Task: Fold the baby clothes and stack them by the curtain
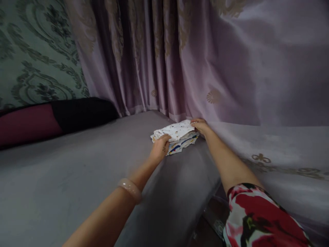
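Observation:
A stack of folded cloths (176, 131) rests near the far corner of the grey bed surface. Its top piece is white with small scattered prints; blue, yellow and white layers show along the near edge. My left hand (161, 147) grips the near left side of the stack, thumb towards the top, with its other fingers mostly hidden. At the right end, my right hand (200, 126) holds the corner of the stack, its fingertips over the top piece. A pale bangle (130, 189) circles my left wrist.
The grey mattress (77, 178) spreads to the left, with its right edge dropping to a dark floor area (212, 219). A long maroon and black cushion (59, 118) lies at the back left. Purple curtains (231, 68) hang behind and right, beside a patterned green wall (38, 51).

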`<state>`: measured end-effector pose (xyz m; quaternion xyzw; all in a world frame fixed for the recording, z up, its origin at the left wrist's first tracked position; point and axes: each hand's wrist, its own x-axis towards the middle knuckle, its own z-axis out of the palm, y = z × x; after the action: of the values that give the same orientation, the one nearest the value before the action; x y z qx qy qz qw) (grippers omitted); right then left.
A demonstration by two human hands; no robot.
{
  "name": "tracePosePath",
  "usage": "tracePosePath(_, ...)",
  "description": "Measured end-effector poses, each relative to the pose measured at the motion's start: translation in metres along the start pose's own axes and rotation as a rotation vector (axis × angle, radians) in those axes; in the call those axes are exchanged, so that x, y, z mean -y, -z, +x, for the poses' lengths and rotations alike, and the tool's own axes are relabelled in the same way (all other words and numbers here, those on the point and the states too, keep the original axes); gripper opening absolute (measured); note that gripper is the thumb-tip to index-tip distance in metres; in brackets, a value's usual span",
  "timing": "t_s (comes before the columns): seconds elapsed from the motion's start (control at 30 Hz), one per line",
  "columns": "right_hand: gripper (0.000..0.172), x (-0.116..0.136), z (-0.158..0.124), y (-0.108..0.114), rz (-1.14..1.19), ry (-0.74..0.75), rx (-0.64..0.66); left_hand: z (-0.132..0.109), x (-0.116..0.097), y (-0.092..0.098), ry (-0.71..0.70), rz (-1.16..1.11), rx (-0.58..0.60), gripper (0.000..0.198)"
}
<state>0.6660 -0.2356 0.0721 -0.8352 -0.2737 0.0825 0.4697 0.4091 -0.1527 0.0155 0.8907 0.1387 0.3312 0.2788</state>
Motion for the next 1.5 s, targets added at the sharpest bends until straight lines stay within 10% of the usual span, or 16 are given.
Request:
tracePosePath(0.57, 0.037, -0.023, -0.003, -0.008, -0.32, 0.03, -0.044, -0.021, -0.021, -0.001, 0.035, 0.153, 0.07, 0.035)
tracePosePath(0.83, 0.029, 0.0, -0.018, -0.012, -0.566, 0.055, 0.008, -0.032, -0.02, 0.005, 0.059, 0.167, 0.099, 0.045)
tracePosePath(1.0, 0.039, 0.032, -0.033, -0.037, -0.792, 0.353, -0.036, -0.044, 0.004, 0.016, 0.143, 0.143, 0.052, 0.055)
tracePosePath(1.23, 0.062, 0.026, -0.027, -0.058, -0.7, 0.123, 0.253, -0.073, 0.075, 0.08, 0.365, 0.467, 0.104, 0.061)
tracePosePath(1.5, 0.053, 0.039, -0.033, -0.053, -0.761, 0.212, 0.18, -0.145, 0.159, 0.196, 0.721, 0.784, 0.14, 0.061)
